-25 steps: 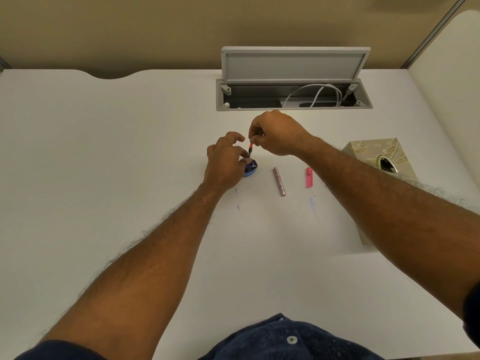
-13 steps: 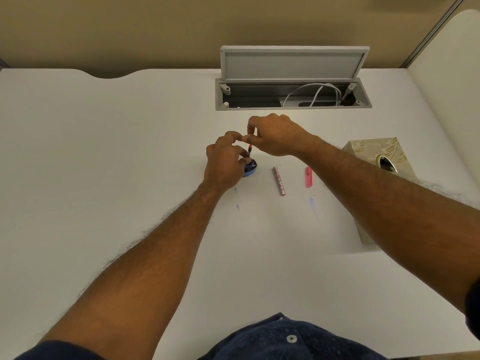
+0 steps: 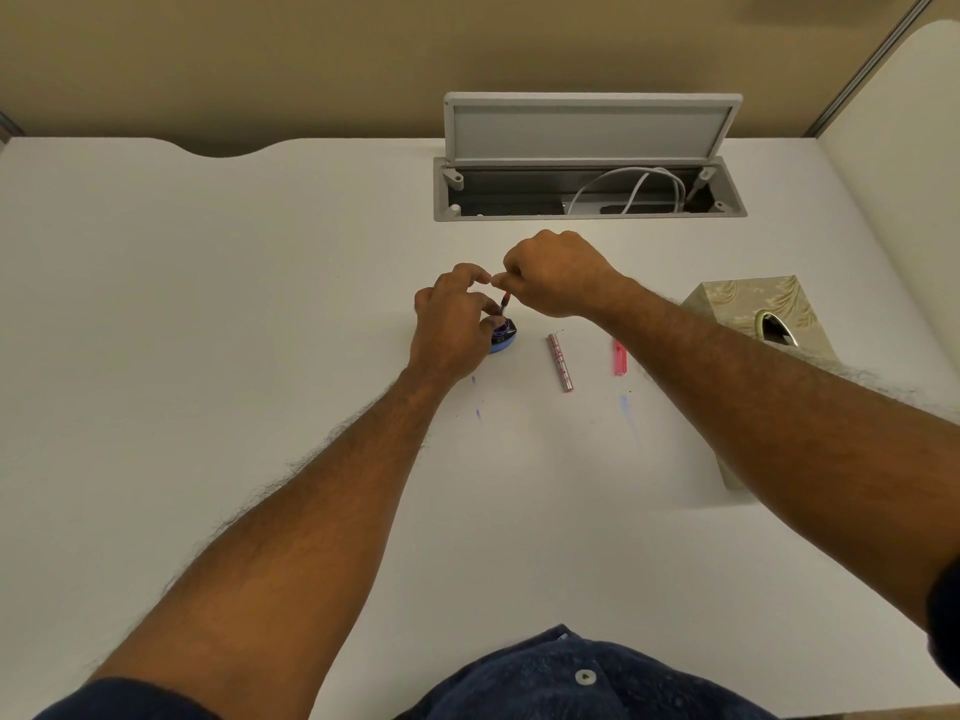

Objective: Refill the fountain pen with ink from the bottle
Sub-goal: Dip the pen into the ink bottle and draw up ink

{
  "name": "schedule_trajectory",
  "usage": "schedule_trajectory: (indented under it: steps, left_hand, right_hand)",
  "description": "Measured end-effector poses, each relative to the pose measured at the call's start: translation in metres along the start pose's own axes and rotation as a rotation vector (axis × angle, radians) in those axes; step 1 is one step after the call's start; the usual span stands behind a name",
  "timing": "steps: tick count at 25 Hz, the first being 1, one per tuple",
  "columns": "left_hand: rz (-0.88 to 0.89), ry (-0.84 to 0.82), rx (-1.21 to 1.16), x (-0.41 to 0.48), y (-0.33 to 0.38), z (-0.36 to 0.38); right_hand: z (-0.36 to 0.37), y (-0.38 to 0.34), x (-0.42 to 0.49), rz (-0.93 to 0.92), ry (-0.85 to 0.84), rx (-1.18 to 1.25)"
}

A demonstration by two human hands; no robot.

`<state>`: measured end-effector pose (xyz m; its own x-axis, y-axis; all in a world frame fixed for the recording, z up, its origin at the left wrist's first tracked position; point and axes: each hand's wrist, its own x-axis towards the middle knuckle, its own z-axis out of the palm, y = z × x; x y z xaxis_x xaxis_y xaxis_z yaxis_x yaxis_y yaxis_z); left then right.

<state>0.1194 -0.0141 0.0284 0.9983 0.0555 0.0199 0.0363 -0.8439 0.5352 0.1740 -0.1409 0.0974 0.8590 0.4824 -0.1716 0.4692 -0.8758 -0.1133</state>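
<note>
Since a second ago the left hand (image 3: 451,324) has raised its forefinger to meet the right hand (image 3: 557,275); little else shifts. At frame centre the right hand pinches the slim red pen (image 3: 504,302), held steeply with its lower end in the ink bottle (image 3: 504,335) on the white desk (image 3: 208,304). The left fingers curl round that bottle (mostly hidden by them). Just right of it lie a patterned barrel (image 3: 560,362) and a pink cap (image 3: 619,357), apart, with blue ink smears (image 3: 626,405) below.
</note>
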Motion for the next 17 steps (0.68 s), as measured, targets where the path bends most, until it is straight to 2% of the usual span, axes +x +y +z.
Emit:
schedule_trajectory:
  steps: [4, 8, 10, 17]
  left_hand:
    - [-0.010, -0.005, 0.000, -0.001, -0.001, 0.003]
    - [-0.005, 0.002, -0.018, 0.000, 0.001, 0.001]
    - [0.013, 0.006, -0.011, -0.001, 0.002, 0.001]
    - [0.023, 0.014, -0.011, -0.003, 0.001, 0.002]
  right_hand:
    - [-0.004, -0.002, 0.001, 0.026, -0.023, -0.027]
    - [-0.010, 0.005, -0.001, -0.011, -0.034, 0.170]
    - [-0.010, 0.005, -0.001, -0.021, -0.043, 0.195]
    - [0.000, 0.003, 0.005, 0.017, 0.022, 0.086]
